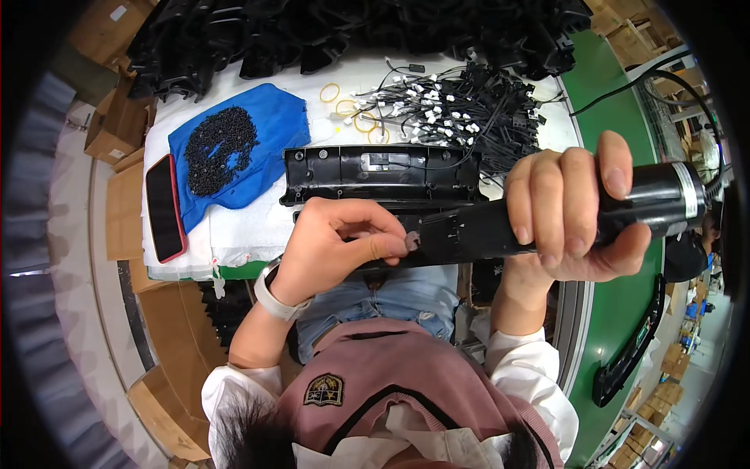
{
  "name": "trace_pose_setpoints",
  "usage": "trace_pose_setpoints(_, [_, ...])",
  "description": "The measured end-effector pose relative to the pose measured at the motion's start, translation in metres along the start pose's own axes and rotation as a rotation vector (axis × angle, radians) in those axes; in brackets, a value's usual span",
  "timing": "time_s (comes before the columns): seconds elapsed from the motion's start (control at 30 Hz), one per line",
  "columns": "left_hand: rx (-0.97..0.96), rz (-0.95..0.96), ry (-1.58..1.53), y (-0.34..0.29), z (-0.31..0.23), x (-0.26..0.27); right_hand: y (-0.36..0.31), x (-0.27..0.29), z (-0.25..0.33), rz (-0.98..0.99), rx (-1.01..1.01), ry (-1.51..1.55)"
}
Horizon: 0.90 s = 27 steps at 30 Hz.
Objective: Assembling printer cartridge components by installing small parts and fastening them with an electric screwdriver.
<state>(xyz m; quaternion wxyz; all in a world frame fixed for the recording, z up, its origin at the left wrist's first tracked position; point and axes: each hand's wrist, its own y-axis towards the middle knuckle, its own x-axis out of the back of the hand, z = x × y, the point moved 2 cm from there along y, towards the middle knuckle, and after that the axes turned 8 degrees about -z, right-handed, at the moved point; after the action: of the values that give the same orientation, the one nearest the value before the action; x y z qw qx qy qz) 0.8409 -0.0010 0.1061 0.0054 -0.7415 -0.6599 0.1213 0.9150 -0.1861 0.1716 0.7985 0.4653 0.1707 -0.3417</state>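
My right hand (574, 207) is wrapped round a corded black electric screwdriver (480, 228), which lies level and points left. At its left end, my left hand (344, 238) has thumb and forefinger pinched together close to the tip; what sits between them is too small to make out. Just beyond the hands lies a long black plastic housing (344, 176), open side up, with a cable across it. A second black part (297, 216) shows partly behind the tool and my left hand. Small black screws (223, 144) are heaped on a blue cloth (273, 117) at left.
A phone in a red case (164, 207) lies at the table's left edge. Yellow rubber bands (330, 93) and a pile of black cables with white connectors (445, 109) lie farther back. Black plastic parts (351, 35) crowd the far side. A green conveyor belt (605, 102) runs along the right.
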Motion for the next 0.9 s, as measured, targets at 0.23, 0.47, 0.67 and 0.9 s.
trace_pose_setpoints(0.23, [0.028,-0.128,-0.032,0.002,0.002,0.003,-0.009,0.017,0.014,0.06,0.047,0.02])
trace_pose_setpoints(0.47, [0.038,-0.105,-0.05,0.004,0.007,-0.009,-0.015,0.023,0.025,0.106,0.078,0.012])
trace_pose_setpoints(0.67, [0.01,-0.084,-0.022,0.005,0.013,-0.013,-0.02,0.006,0.018,-0.145,0.116,0.002])
trace_pose_setpoints(0.9, [0.065,-0.069,0.054,0.008,0.005,-0.02,-0.022,0.009,0.023,-0.138,0.115,-0.006])
